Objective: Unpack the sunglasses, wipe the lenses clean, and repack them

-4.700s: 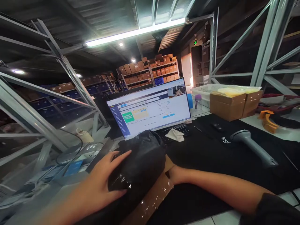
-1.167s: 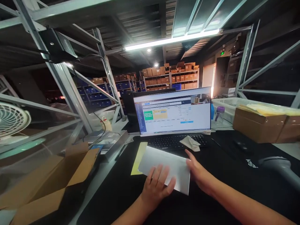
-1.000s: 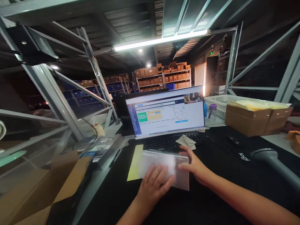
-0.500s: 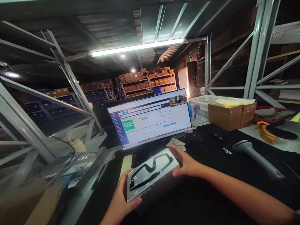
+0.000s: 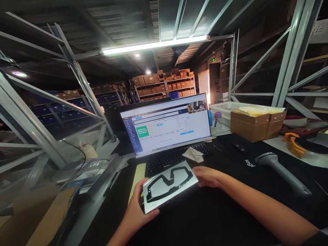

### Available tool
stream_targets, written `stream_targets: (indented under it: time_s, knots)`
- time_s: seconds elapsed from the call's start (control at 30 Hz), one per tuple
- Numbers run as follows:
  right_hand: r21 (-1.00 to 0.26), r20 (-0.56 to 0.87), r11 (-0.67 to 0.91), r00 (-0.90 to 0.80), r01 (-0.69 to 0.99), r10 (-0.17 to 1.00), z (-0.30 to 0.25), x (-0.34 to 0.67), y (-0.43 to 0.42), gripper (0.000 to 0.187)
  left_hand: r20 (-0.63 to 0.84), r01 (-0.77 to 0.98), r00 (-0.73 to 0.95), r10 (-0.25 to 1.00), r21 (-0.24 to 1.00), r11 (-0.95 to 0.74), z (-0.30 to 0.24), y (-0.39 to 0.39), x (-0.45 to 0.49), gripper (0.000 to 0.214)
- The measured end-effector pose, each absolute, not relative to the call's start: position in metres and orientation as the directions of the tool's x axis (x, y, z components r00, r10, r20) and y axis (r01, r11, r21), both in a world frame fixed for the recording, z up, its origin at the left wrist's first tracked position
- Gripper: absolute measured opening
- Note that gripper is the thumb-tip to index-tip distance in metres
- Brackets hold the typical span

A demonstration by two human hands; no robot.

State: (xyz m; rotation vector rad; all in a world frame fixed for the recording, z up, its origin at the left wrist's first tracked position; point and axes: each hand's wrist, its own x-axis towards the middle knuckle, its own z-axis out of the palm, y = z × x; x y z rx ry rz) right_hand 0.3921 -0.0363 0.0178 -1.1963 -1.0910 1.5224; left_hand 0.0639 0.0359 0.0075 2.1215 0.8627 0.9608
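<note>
I hold a flat white product box [image 5: 169, 185] printed with a black glasses outline, just above the black desk mat [image 5: 230, 205]. My left hand [image 5: 137, 212] grips its near left corner, thumb on top. My right hand [image 5: 208, 176] clasps its far right edge. The box sits in front of the keyboard [image 5: 174, 158] and the lit monitor [image 5: 166, 125]. A yellow sheet [image 5: 137, 177] lies under the box's left side.
A crumpled cloth [image 5: 194, 154] rests on the keyboard. A grey barcode scanner [image 5: 279, 169] and a mouse [image 5: 239, 147] lie to the right. Brown cardboard boxes [image 5: 257, 121] stand at the back right; an open carton [image 5: 38, 218] sits at the lower left, among metal racking.
The black bag and carton have left the desk. I lifted the white box from the mat and turned it over, so the glasses print faces up.
</note>
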Motion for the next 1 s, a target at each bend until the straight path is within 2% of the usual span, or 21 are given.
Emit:
stream_targets:
  time_s: [0.1, 0.23, 0.4, 0.6, 0.77, 1.0]
  knots:
    - [-0.971, -0.211, -0.223, -0.134, -0.084, 0.968, 0.013, 0.394, -0.034, 0.047, 0.378, 0.291, 0.515, 0.769, 0.767, -0.572, 0.006, 0.038, 0.061, 0.094]
    - [-0.988, -0.154, -0.155, -0.052, -0.004, 0.987, 0.006, 0.394, -0.027, 0.046, 0.355, 0.276, 0.545, 0.759, 0.779, -0.563, 0.008, 0.037, 0.062, 0.096]
    - [-0.981, -0.044, -0.071, 0.144, 0.183, 0.989, 0.009, 0.395, -0.026, 0.043, 0.323, 0.308, 0.517, 0.793, 0.794, -0.524, 0.012, 0.037, 0.064, 0.092]
    - [-0.932, -0.012, -0.084, 0.203, 0.352, 0.979, 0.014, 0.41, -0.052, 0.043, 0.231, 0.381, 0.566, 0.791, 0.778, -0.5, 0.011, 0.036, 0.049, 0.092]
    - [-0.904, -0.012, -0.107, 0.226, 0.414, 0.974, 0.006, 0.425, -0.071, 0.042, 0.208, 0.425, 0.6, 0.773, 0.735, -0.528, 0.015, 0.027, 0.046, 0.092]
    - [-0.861, 0.059, -0.073, 0.241, 0.503, 0.969, -0.011, 0.438, -0.082, 0.043, 0.214, 0.528, 0.606, 0.766, 0.613, -0.588, 0.017, 0.016, 0.039, 0.093]
